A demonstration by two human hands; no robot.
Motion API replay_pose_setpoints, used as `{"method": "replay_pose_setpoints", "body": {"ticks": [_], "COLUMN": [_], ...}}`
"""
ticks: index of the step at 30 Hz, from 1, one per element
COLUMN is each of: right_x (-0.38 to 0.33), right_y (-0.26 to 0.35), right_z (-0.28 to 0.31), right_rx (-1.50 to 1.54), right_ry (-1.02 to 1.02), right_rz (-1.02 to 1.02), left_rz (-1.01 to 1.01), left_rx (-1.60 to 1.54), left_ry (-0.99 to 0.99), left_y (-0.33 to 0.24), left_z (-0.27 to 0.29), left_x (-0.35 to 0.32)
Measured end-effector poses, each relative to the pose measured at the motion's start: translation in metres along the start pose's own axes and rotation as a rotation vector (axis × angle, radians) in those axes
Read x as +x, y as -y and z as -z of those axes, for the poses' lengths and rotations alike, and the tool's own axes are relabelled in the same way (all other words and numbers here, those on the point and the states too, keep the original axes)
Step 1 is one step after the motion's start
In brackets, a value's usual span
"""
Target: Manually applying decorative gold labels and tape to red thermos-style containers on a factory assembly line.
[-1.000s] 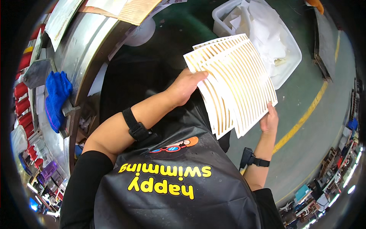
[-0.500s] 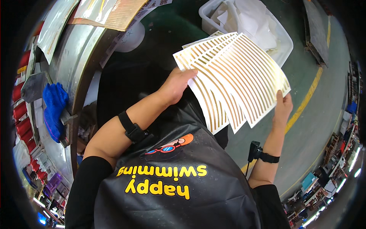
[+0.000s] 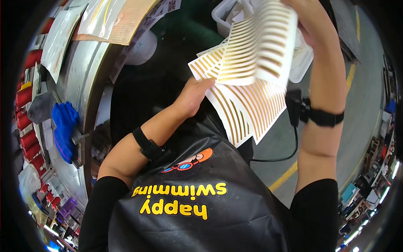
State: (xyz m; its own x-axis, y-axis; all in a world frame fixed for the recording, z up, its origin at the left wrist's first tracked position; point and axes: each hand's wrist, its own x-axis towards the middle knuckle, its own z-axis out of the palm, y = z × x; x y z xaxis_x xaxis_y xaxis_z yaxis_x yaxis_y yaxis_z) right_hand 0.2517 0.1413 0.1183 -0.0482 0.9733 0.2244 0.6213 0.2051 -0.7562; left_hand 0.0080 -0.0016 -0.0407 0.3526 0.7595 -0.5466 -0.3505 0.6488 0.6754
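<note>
My left hand point(image 3: 194, 95) is closed on the near left edge of a fanned stack of white sheets with gold stripes point(image 3: 262, 103), its thumb lying on top. Raised off the stack, the top striped sheet point(image 3: 239, 56) bends upward and away. My right hand point(image 3: 308, 19) is near the upper edge of the view, closed at the raised far edge of that sheet; its fingertips are partly hidden and blurred. The lower sheets stay spread beneath, held on the left.
A white plastic bin point(image 3: 219, 21) holding crumpled white paper stands beyond the sheets. On the left runs a metal bench point(image 3: 69, 67) with cardboard point(image 3: 130, 25) on it and a blue cloth point(image 3: 65, 130) beside it. A yellow line point(image 3: 283, 177) marks the floor at right.
My right hand has moved up and away from me, lifting and curling the top sheet off the stack. My left hand has kept its hold in nearly the same place.
</note>
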Motion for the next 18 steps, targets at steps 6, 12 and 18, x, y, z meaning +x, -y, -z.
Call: {"method": "replay_pose_setpoints", "body": {"ticks": [6, 12, 18], "right_x": [0.07, 0.104, 0.096], "right_y": [0.022, 0.02, 0.029], "right_z": [-0.07, -0.091, -0.085], "right_rx": [0.893, 1.258, 1.414], "right_ry": [0.332, 0.233, 0.135], "right_rz": [-0.218, -0.198, -0.099], "left_rz": [-0.076, -0.081, -0.028], "left_rx": [0.121, 0.118, 0.076], "left_ry": [-0.012, -0.003, -0.015], "left_y": [-0.001, 0.0, -0.003], "left_z": [0.0, -0.001, -0.003], "left_x": [-0.005, -0.005, -0.007]}}
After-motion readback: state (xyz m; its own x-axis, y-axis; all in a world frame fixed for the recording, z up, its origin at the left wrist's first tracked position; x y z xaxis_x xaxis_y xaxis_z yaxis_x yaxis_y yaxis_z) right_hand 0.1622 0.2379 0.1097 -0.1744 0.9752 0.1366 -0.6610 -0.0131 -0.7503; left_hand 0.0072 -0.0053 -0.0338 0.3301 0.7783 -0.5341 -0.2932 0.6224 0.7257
